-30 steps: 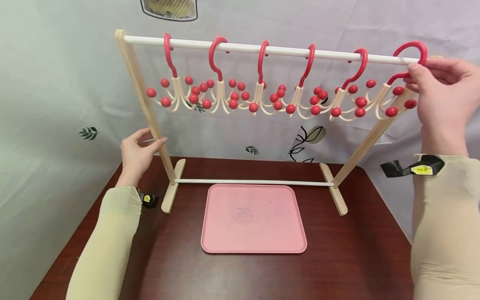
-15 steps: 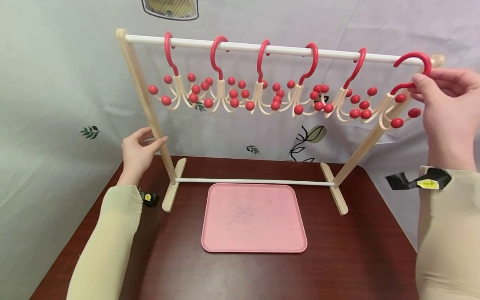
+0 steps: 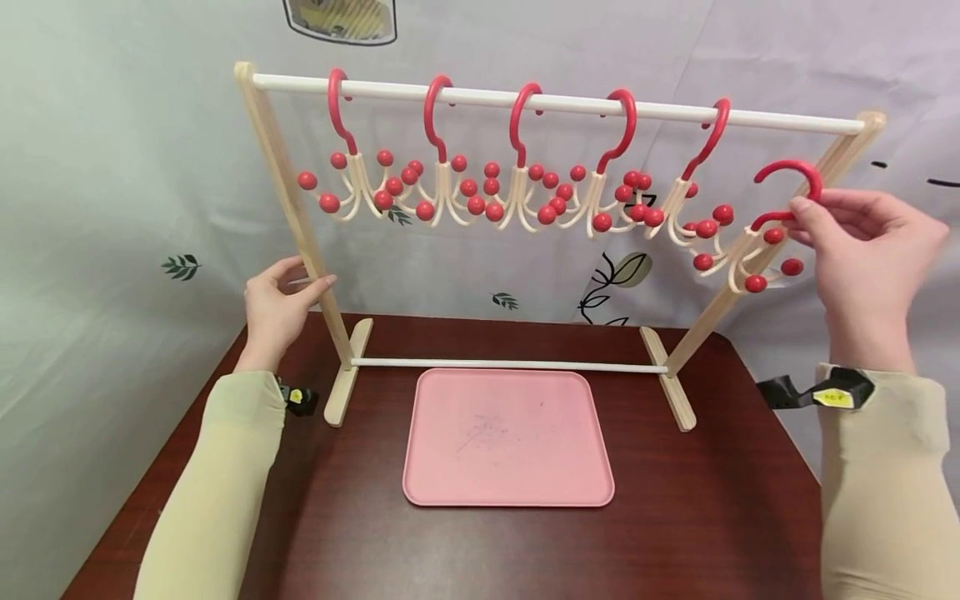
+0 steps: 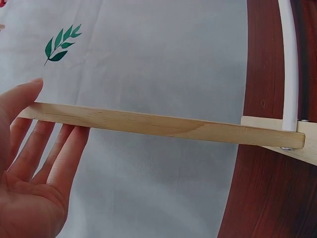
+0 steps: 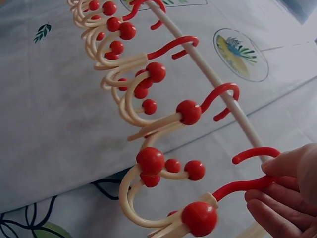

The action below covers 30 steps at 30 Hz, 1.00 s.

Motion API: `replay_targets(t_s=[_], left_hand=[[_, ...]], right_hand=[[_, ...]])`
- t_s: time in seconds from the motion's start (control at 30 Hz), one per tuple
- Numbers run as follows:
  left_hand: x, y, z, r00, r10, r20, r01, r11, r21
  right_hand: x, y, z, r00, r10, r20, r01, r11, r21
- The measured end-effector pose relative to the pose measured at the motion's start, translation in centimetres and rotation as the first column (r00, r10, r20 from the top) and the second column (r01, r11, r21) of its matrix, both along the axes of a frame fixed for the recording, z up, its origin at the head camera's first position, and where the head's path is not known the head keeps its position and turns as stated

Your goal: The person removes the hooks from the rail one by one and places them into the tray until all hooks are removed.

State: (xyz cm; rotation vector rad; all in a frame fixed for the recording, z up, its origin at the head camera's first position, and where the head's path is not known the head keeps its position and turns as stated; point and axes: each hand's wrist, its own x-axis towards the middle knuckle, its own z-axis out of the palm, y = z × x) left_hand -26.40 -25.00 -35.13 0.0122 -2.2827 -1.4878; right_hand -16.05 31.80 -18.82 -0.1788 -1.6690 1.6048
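- Nearest, a left sleeve (image 3: pixel 210 475) and a right sleeve (image 3: pixel 888 508) reach forward, each with a black strap at the wrist, over the dark reddish-brown worktop (image 3: pixel 517 554).
- A pink tray (image 3: pixel 508 454) lies flat on it, its surface scuffed near the middle, its far edge just beside the rack's lower bar (image 3: pixel 510 364).
- On the right, the right hand (image 3: pixel 873 254) grasps a hanger: its fingers and thumb pinch the red hook. This held hanger (image 3: pixel 744 248) is off the rail, tilted, below the upper bar and in front of the right post (image 3: pixel 699 333). Its pale prongs end in red balls.
- On the left, the left hand (image 3: pixel 272 307) holds the left post (image 3: pixel 285 187) partway up, its thumb on one side and its fingers on the other.
- Both posts stand leaning outward on flat wooden feet (image 3: pixel 342 394).
- The white upper bar (image 3: pixel 570 104) carries five hung hangers (image 3: pixel 521 179), spaced in a row, red hooks over it. The balls of neighbouring ones crowd together; whether they touch is hard to tell.
- Farthest, a pale cloth (image 3: pixel 450 283) printed with leaves hangs behind the rack.
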Motion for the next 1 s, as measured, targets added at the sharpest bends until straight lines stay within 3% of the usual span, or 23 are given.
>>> replay_targets(t_s=[0.37, 0.57, 0.77, 1.0], left_hand=[[0.0, -0.1, -0.1, 1.000, 0.005, 0.005, -0.005, 1.000, 0.000], [0.0, -0.1, -0.1, 1.000, 0.000, 0.003, 0.000, 1.000, 0.004], [0.0, -0.2, 0.0, 1.000, 0.002, 0.006, -0.002, 1.000, 0.000], [0.1, -0.1, 0.1, 1.000, 0.001, 0.009, -0.001, 1.000, 0.010]], right_hand=[[-0.2, 1.1, -4.2, 0.988, 0.070, 0.140, -0.068, 0.997, -0.021], [-0.2, 0.7, -6.7, 0.980, 0.090, 0.178, -0.093, 0.996, 0.007], [-0.4, -0.5, -10.1, 0.969, 0.092, 0.230, -0.119, 0.987, 0.109], [-0.1, -3.1, -13.5, 0.945, 0.138, 0.298, -0.216, 0.945, 0.246]])
